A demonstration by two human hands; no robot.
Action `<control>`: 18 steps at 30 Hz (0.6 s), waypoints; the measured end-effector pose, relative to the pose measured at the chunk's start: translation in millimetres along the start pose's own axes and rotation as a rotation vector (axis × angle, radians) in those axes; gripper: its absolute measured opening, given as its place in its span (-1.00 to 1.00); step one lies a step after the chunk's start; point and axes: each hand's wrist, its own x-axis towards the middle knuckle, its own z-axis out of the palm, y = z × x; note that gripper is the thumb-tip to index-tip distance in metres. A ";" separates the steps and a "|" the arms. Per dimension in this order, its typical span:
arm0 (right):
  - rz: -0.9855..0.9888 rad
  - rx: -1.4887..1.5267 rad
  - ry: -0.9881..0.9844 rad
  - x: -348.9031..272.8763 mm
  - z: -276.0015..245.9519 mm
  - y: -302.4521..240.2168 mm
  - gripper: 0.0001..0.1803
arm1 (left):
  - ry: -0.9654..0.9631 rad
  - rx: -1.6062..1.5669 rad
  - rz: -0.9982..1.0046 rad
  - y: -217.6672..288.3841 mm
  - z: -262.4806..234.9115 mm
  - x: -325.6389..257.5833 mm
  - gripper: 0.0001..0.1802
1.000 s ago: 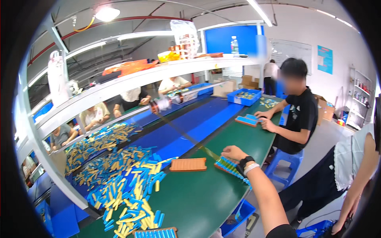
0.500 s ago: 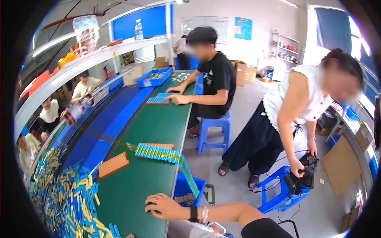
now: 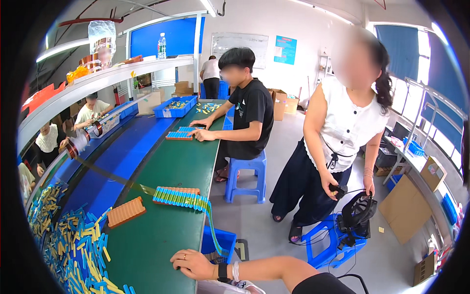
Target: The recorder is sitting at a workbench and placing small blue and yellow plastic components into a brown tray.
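My right hand rests at the near edge of the green tabletop, its fingers curled around a small dark thing mostly hidden under them. My left hand is out of view. Ahead of the right hand, a row of blue sticks on yellow-green tape lies over an orange grooved block. One end of the row hangs off the edge into a blue bin. From the other end, tape stretches to a tape roll. A second grooved block lies bare nearby.
Loose blue and yellow sticks pile up at the left, beside a blue belt. A co-worker sits farther along with hands on blue sticks. Another person stands at right, holding black cabled gear over a blue stool.
The view has shifted, moving the table contents leftward in the picture. The person at right has straightened up, lifting a small black piece. My right hand stays on the tabletop edge.
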 end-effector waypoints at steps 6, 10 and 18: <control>-0.051 -0.010 0.044 -1.9 0.3 -0.2 -0.92 | 0.073 0.062 0.156 -3.9 -0.7 5.9 -0.41; -0.035 -0.007 0.010 -0.9 -3.9 -1.1 -0.89 | 0.014 0.058 0.039 -3.4 5.8 10.7 -0.42; -0.090 0.007 0.006 -3.2 -2.8 1.3 -0.94 | 0.089 0.107 0.092 -20.6 13.3 22.5 -0.56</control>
